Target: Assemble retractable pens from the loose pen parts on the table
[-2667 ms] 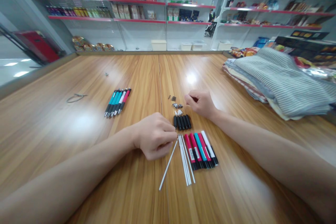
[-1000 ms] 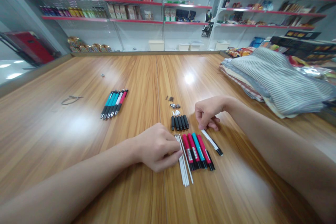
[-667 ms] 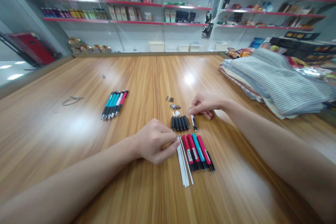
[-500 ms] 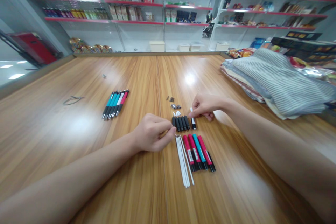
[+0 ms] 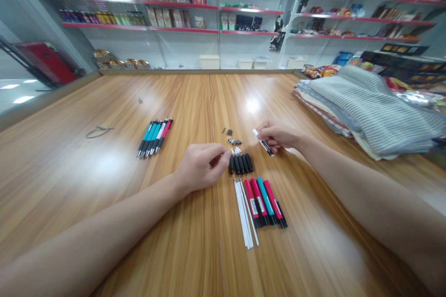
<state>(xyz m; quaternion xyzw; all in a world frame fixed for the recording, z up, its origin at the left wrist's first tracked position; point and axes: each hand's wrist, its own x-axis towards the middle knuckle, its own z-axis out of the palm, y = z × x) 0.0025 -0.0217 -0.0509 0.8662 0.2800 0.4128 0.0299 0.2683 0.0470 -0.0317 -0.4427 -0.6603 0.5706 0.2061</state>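
My right hand (image 5: 278, 135) pinches a white pen barrel with a black grip (image 5: 264, 143), held a little above the table. My left hand (image 5: 202, 165) is curled in a pinch just left of a row of black pen caps (image 5: 241, 162); what its fingertips hold is hidden. Below the caps lie several white refills (image 5: 245, 211) and three red and teal pen barrels (image 5: 265, 202). Small metal springs and tips (image 5: 234, 140) lie above the caps.
A bundle of assembled teal, white and red pens (image 5: 155, 137) lies to the left. A rubber band (image 5: 97, 131) sits farther left. Folded striped cloths (image 5: 372, 109) are stacked at the right. Store shelves (image 5: 181, 14) stand behind the wooden table (image 5: 104, 185).
My right hand picked the white barrel from the row of barrels and lifted it up beside the caps. My left hand left the refills and moved up next to the caps.
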